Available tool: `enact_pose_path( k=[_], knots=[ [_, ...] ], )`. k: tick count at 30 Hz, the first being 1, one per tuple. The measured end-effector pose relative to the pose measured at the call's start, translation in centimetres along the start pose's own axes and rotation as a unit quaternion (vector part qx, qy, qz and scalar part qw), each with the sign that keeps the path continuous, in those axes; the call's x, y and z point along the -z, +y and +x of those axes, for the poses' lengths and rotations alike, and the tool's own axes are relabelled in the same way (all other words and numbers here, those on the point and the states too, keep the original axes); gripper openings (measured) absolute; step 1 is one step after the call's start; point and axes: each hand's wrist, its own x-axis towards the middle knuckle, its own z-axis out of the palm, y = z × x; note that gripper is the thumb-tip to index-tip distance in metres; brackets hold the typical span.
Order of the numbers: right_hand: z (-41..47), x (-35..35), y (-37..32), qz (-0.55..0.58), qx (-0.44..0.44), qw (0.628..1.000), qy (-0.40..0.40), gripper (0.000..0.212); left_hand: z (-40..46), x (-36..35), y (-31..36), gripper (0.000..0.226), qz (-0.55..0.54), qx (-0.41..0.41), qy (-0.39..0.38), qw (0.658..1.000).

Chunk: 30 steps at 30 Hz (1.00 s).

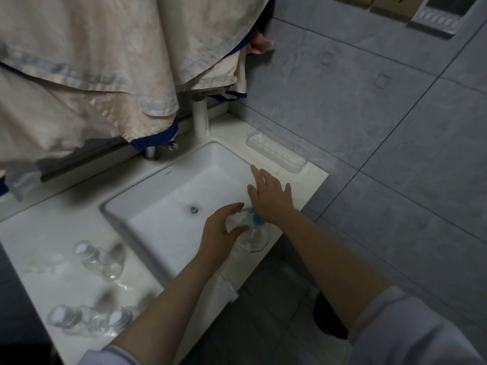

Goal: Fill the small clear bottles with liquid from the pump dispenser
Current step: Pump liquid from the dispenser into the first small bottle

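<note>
Resting under right grip [271, 198]: pump dispenser [253, 235]

A white counter [66, 259] fills the lower left of the frame around a sunken sink [168, 196], with three small clear bottles lying on it at lower left [98, 260] [67, 318] [117, 321] and a clear tray [276, 150] at centre right.

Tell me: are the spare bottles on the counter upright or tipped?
Tipped. The three spare bottles lie on their sides on the counter, caps facing the camera.
</note>
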Motion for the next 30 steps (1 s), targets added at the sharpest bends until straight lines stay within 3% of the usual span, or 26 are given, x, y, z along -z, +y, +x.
enact_pose_path(
  k=[5, 13, 18, 30],
  knots=[
    [-0.6, -1.1, 0.1, 0.028, -0.019, 0.998, -0.045, 0.057, -0.2, -0.3, -0.6, 0.046, 0.021, -0.004, 0.007, 1.000],
    [-0.1, 0.2, -0.1, 0.003, 0.008, 1.000, -0.012, 0.056, 0.1, 0.1, -0.4, 0.049, 0.011, -0.005, 0.001, 1.000],
    [-0.6, -1.1, 0.2, 0.028, -0.029, 0.998, -0.050, 0.056, -0.1, -0.3, -0.8, 0.047, 0.011, -0.011, 0.014, 1.000],
    [-0.3, -0.2, -0.1, 0.009, -0.027, 0.999, -0.038, 0.055, 0.2, 0.0, -0.6, 0.047, 0.017, -0.027, 0.019, 0.999]
  ],
)
